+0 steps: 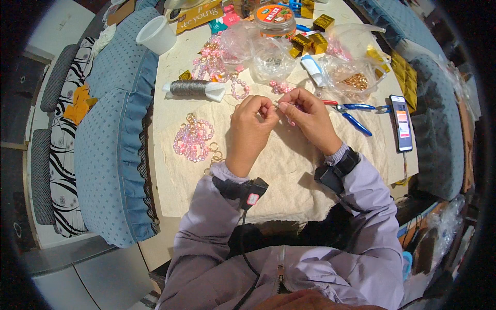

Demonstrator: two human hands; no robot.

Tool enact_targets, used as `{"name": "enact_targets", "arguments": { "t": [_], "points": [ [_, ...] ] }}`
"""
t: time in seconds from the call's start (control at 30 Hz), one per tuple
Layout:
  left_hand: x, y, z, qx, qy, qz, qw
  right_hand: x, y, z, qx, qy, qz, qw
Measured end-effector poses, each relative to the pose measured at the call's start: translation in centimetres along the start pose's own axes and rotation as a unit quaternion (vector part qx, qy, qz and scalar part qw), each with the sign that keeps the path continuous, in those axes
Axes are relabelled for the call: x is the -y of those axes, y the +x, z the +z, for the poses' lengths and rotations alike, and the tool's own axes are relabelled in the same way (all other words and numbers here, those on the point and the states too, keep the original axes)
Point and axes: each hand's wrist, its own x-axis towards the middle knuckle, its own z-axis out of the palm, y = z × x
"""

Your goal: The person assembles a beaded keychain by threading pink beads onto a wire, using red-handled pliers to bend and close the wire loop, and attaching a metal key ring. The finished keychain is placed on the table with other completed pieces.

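Fingers of the left hand (251, 121) and the right hand (309, 116) meet above the cream cloth (289, 170) on the bench (170, 67), both pinched on a small pink beaded piece (287, 114) (mostly hidden between the fingertips, too small to make out). Blue-handled pliers (356, 114) lie just beside the right hand. A finished pink bead cluster (194, 138) lies to the left, a grey thread spool (191, 88) beyond. Clear bags (268, 57) blur what they contain.
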Motion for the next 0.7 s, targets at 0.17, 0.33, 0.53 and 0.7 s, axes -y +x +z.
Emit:
{"name": "enact_targets", "arguments": {
  "t": [0.17,0.33,0.53,0.7],
  "points": [
    [0.09,-0.02,0.09,-0.002,0.007,0.008,1.0,-0.01,-0.02,0.0,-0.002,0.002,0.006,1.0],
    [0.05,-0.01,0.1,-0.004,0.012,0.021,1.0,-0.01,0.05,0.02,-0.004,0.005,0.012,1.0],
    [-0.11,-0.11,-0.01,-0.004,0.059,0.04,0.997,0.18,-0.01,-0.03,-0.006,-0.001,0.02,1.0],
    [0.02,-0.1,0.07,-0.005,0.074,0.049,0.996,-0.04,0.1,-0.04,-0.004,0.011,0.014,1.0]
  ]
}}
